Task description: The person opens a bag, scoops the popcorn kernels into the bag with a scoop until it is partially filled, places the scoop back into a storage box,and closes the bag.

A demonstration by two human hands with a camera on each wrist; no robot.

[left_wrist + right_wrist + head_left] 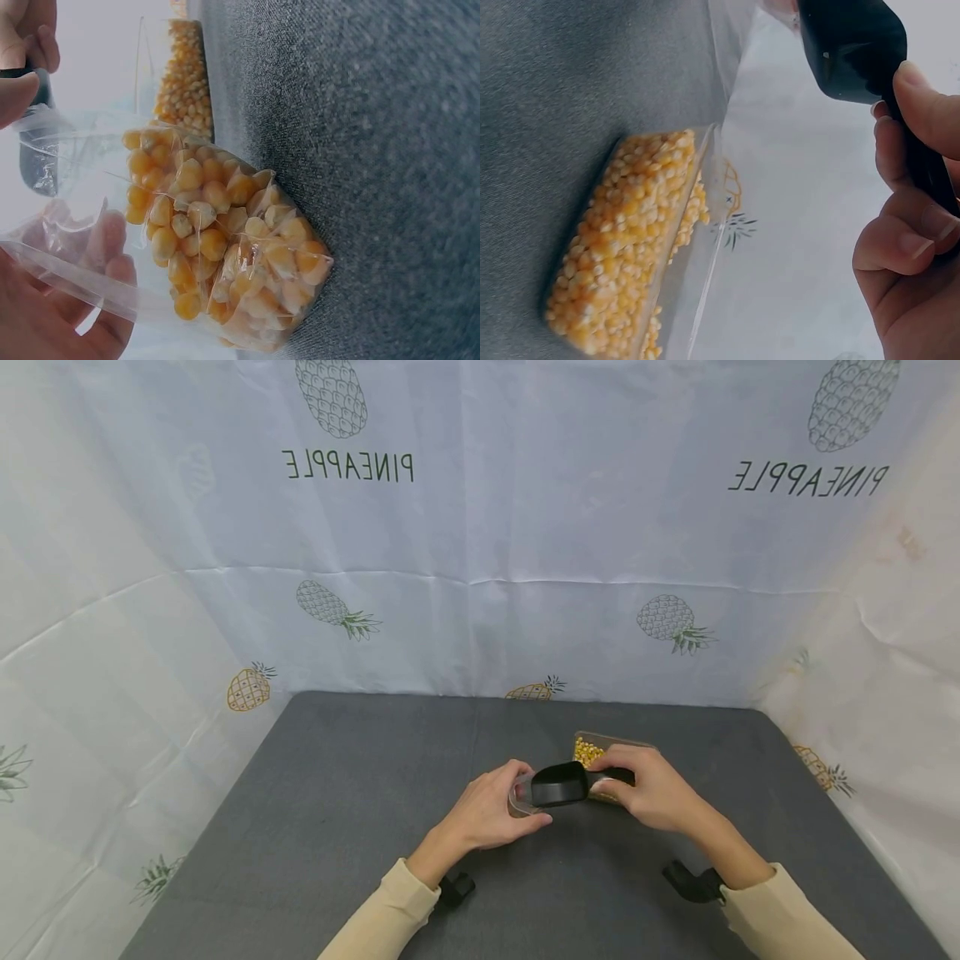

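Observation:
My left hand (pixel 487 810) curls round the upper part of a clear plastic bag (pixel 112 296), its thumb and fingers on opposite sides of the mouth. Yellow corn kernels (pixel 214 225) fill the bag's lower part, which reaches down to the dark tabletop. In my right hand (pixel 654 787) is a black scoop (pixel 559 783), gripped by its handle with the thumb along the top. The scoop's bowl lies right at the bag's mouth, and its dark inside shows in the head view. Behind the right hand stands a clear box (pixel 617 739) of corn kernels (pixel 622 247), partly hidden by that hand.
A dark grey tabletop (pixel 360 777) lies under both hands. White cloth (pixel 465 527) printed with pineapples hangs behind and at both sides of it. Black wrist mounts (pixel 692 882) stick out below the sleeves.

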